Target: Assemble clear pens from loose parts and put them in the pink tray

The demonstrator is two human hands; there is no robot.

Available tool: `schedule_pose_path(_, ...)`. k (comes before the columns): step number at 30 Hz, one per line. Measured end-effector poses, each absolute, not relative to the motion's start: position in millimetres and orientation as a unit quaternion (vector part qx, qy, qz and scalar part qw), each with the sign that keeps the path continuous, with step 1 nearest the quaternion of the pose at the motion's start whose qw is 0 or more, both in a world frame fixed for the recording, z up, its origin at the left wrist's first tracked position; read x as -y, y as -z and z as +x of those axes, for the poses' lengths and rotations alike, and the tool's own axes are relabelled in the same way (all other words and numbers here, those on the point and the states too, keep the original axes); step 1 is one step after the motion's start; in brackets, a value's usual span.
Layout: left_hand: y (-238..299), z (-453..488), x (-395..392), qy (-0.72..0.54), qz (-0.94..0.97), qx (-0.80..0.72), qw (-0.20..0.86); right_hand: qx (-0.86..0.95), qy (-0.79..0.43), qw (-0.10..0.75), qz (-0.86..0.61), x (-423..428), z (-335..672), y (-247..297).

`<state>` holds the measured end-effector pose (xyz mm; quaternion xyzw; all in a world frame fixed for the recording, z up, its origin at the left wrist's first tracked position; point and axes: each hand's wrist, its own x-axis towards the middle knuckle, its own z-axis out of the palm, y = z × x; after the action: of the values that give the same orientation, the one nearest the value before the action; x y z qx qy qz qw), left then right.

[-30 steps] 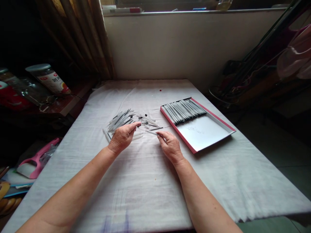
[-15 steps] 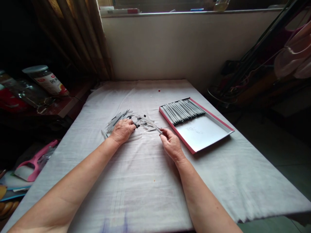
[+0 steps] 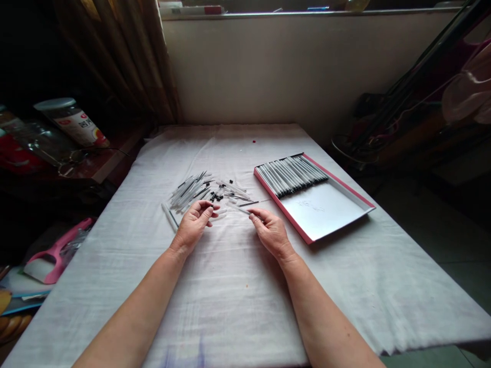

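Between my right thumb and fingers is a translucent pen barrel (image 3: 242, 210); my right hand (image 3: 271, 232) points it leftward above the cloth. My left hand (image 3: 194, 225) is closed in a pinch, with a small black pen cap (image 3: 212, 206) partly showing at the thumb tip. Just beyond the left hand, a pile of clear barrels and dark refills (image 3: 190, 189) lies on the table. Loose black caps (image 3: 217, 196) are heaped beside it, and more thin refills (image 3: 249, 204) lie ahead of my right hand.
A red-edged white box lid (image 3: 284, 209) at the right holds a row of black-ended pens (image 3: 293, 176). The table wears a pale cloth (image 3: 230, 306). Pink-handled scissors (image 3: 57, 255) and a lidded jar (image 3: 76, 122) stand off to the left.
My left hand has drawn back from the black caps toward me and turned, now pinching a small piece. The barrel in my right hand has swung lower, closer to level.
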<state>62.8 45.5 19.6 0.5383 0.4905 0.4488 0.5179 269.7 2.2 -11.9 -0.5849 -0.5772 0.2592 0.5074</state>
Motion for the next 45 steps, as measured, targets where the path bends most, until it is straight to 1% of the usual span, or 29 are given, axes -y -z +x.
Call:
schedule_pose_path(3, -16, 63, -40, -0.453, 0.476, -0.487, 0.576, 0.599, -0.254, 0.496, -0.576, 1, 267, 9)
schedule_pose_path(6, -13, 62, -38, -0.454, 0.456, -0.489, 0.589, 0.613, -0.254, 0.486, -0.568, 3, 264, 7)
schedule_pose_path(12, -10, 59, -37, -0.462, 0.454, -0.498, 0.577, 0.629, -0.264, 0.481, -0.55, 5, 260, 4)
schedule_pose_path(23, -10, 62, -33, -0.472, 0.464, -0.503, 0.555, 0.66, -0.259, 0.44, -0.551, 6, 263, 2)
schedule_pose_path(30, -4, 59, -28, -0.47, 0.528, -0.535, 0.463, 0.664, -0.244, 0.414, -0.573, 6, 265, -1)
schedule_pose_path(36, -2, 57, -26, -0.441, 0.558, -0.555, 0.43, 0.645, -0.237, 0.39, -0.612, 8, 264, -8)
schedule_pose_path(42, -3, 55, -27, -0.43, 0.565, -0.551, 0.439, 0.674, -0.247, 0.402, -0.569, 6, 270, -7)
schedule_pose_path(45, -4, 55, -28, -0.432, 0.557, -0.549, 0.448, 0.655, -0.271, 0.408, -0.575, 6, 272, -6)
